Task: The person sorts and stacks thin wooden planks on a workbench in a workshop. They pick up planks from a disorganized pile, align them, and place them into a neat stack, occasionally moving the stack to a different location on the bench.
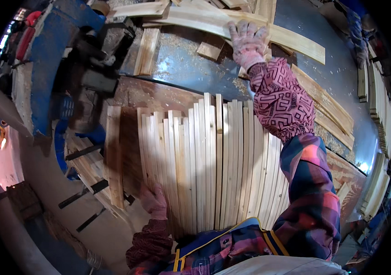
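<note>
The row of pale wooden strips (209,160) lies side by side right in front of the person. At the row's left edge, near its close end, I see the left hand (154,200); whether its fingers grip a strip, I can't tell. Beyond the row's far end, the right hand (249,41) lies with open, spread fingers over a long board (195,20) on the metal counter (177,64). Left of the row stands a blue machine (46,68).
</note>
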{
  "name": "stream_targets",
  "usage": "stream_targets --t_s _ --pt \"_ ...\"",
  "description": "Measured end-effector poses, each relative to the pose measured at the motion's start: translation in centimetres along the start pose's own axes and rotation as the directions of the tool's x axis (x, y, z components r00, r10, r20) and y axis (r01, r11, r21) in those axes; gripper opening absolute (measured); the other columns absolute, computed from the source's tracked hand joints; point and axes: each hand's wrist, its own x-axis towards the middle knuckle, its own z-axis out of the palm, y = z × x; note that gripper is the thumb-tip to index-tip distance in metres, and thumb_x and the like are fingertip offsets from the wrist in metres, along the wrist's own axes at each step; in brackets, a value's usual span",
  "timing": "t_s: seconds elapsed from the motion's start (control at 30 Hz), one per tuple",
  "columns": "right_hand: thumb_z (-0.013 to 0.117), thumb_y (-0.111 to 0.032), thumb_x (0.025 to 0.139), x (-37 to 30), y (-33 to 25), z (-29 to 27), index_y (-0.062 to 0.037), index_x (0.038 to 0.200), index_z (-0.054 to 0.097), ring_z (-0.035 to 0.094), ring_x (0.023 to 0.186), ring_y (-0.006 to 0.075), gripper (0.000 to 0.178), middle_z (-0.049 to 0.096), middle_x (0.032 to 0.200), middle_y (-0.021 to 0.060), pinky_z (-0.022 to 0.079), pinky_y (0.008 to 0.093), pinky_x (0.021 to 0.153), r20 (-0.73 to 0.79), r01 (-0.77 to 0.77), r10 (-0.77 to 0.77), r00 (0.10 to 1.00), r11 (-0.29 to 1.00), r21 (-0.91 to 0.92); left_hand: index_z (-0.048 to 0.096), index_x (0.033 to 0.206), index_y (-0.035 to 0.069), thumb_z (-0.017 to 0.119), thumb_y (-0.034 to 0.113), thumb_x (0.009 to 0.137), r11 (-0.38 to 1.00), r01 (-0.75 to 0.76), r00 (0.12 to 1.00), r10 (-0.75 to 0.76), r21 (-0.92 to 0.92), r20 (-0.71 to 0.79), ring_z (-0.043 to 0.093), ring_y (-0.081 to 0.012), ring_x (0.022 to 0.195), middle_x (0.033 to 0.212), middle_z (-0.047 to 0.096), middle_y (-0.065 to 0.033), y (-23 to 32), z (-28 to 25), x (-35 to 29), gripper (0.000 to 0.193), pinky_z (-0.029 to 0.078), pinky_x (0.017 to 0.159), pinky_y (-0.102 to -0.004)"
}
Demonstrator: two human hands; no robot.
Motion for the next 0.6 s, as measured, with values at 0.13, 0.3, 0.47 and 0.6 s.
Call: stream_targets --t_s 0.13,0.3,0.47,0.6 --pt "0.045 -0.024 0.1 2.4 6.5 -0.5 -0.0235 0.161 0.02 0.036 0.145 0.0347 0.067 0.035 0.159 0.0131 0.026 0.0608 0.118 0.065 0.027 -0.026 0.998 0.999 -0.018 0.042 0.147 0.004 0.057 0.053 0.097 0.999 -0.031 0.999 0.032 -0.028 0.027 0.06 -0.0437 0.115 0.131 0.058 -0.0271 0.9 -0.9 1.0 0.072 0.051 0.094 -0.0476" --pt "0.058 -0.01 0.09 -4.6 11.2 -4.9 -0.0131 0.149 0.039 0.046 0.135 0.0308 0.062 0.045 0.149 0.0119 0.04 0.0453 0.111 0.133 0.077 -0.066 0.989 0.994 -0.077 0.045 0.146 0.005 0.059 0.055 0.096 0.998 -0.031 0.998 0.034 0.058 -0.045 0.06 -0.0407 0.116 0.13 0.06 -0.0249 -0.1 -1.5 0.0 0.073 0.051 0.094 -0.0462" --pt "0.051 -0.003 0.09 -14.1 19.2 4.0 -0.0111 0.146 0.04 0.048 0.134 0.0339 0.057 0.048 0.145 0.0155 0.043 0.0455 0.109 0.028 -0.161 0.161 0.987 0.987 0.019 0.046 0.146 0.002 0.054 0.058 0.097 0.98 0.14 0.982 -0.156 0.144 0.107 0.056 -0.0401 0.125 0.136 0.057 -0.0258 2.5 -3.2 0.8 0.075 0.045 0.105 -0.0443" --pt "0.052 -0.006 0.091 -29.6 23.7 -2.6 -0.0107 0.145 0.042 0.051 0.128 0.0392 0.056 0.052 0.139 0.0203 0.046 0.0492 0.102 0.262 -0.173 0.104 0.96 0.95 0.258 0.044 0.147 0.002 0.049 0.061 0.098 0.991 0.137 0.982 -0.136 -0.003 0.13 0.052 -0.0389 0.13 0.14 0.055 -0.0254 3.0 -4.3 -0.3 0.078 0.041 0.11 -0.042"
